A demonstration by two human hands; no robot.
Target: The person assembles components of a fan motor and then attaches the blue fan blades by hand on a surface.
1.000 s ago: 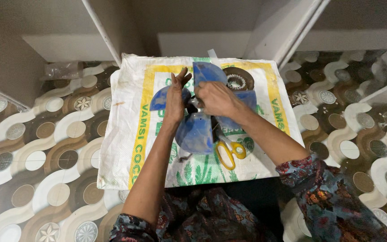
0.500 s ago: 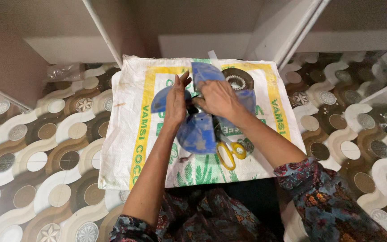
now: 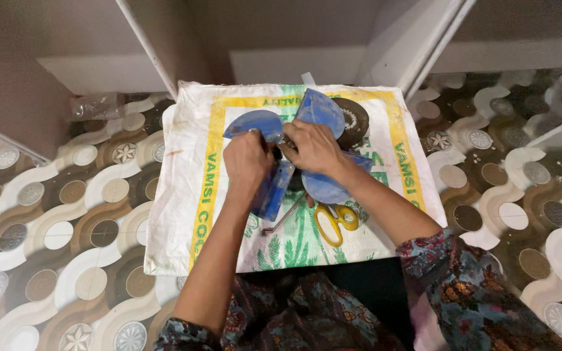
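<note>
Blue fan blades (image 3: 320, 110) half hidden under left hand (image 3: 247, 159) and right hand (image 3: 313, 148), both gripping them.

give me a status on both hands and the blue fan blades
Left hand and right hand both gripping the blue plastic fan blades at the hub. Yellow-handled scissors lie beside, on the white woven sack.

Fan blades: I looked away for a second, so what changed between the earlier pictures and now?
Little changed. The left hand and right hand keep gripping the blue fan blades at the hub, shifting only slightly. The yellow scissors, round black part and white sack stayed put.
</note>
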